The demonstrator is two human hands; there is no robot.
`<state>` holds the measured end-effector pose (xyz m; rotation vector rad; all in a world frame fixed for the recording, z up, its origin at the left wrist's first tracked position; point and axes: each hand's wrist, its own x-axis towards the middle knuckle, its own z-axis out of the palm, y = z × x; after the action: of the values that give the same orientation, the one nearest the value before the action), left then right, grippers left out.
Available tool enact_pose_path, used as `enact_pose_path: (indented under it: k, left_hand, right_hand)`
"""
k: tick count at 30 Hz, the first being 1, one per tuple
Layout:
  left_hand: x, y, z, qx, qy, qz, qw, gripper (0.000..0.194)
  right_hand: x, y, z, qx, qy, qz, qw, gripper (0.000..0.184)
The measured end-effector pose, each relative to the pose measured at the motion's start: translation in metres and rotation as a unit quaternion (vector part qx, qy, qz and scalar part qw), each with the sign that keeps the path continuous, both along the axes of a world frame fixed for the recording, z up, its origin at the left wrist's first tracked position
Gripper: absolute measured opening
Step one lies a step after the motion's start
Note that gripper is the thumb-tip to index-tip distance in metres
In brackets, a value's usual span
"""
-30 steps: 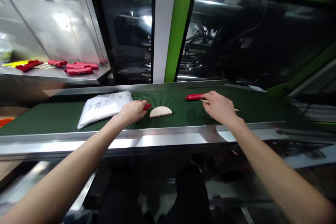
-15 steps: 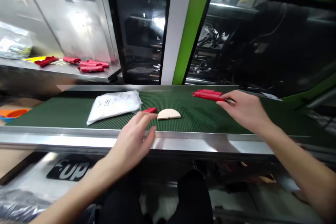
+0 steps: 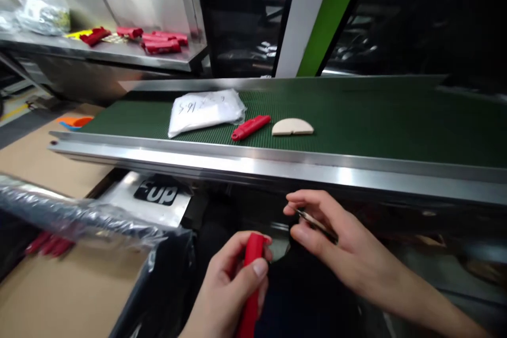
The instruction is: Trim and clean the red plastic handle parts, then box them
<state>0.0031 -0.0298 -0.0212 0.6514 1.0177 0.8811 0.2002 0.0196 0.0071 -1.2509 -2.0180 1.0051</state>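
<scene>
My left hand (image 3: 233, 280) is closed around a red plastic handle-shaped part (image 3: 252, 280), held upright low in front of my lap. Its lower end runs past the bottom of the picture. To the right, my right hand (image 3: 328, 237) pinches a thin, pointed metal tool (image 3: 317, 223), partly hidden by the fingers; I cannot make out its exact kind. Beyond both hands, a similar red handle (image 3: 251, 128) with a hole at one end lies on the green conveyor belt (image 3: 356, 116). Beside it rests a pale half-round block (image 3: 292, 127).
A white plastic packet (image 3: 206, 112) with handwriting lies on the belt. The belt's metal side rail (image 3: 245, 156) crosses in front. Several red parts (image 3: 162, 42) sit on a metal shelf, back left. Cardboard (image 3: 79, 285) and a plastic-wrapped edge (image 3: 91, 219) are at lower left.
The red part from my right hand is now in my left hand, below the belt's rail. My right hand came down and keeps the thin tool. The view has swung down and left.
</scene>
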Motion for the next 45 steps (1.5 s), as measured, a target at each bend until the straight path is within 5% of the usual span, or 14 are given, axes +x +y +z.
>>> enact_pose_path:
  k: [6, 12, 45]
  left_hand:
    - [-0.002, -0.021, -0.005, -0.053, -0.022, 0.106, 0.993, 0.032]
    - [-0.001, -0.026, 0.004, -0.080, -0.088, 0.121, 0.986, 0.033]
    - [-0.006, -0.019, 0.004, -0.076, -0.123, 0.152, 0.978, 0.031]
  right_hand:
    - [-0.023, -0.017, -0.014, 0.183, -0.019, 0.071, 0.980, 0.035]
    - [-0.030, -0.025, -0.014, 0.250, -0.041, 0.092, 0.963, 0.041]
    - [-0.033, -0.050, -0.010, 0.306, -0.139, 0.130, 0.933, 0.029]
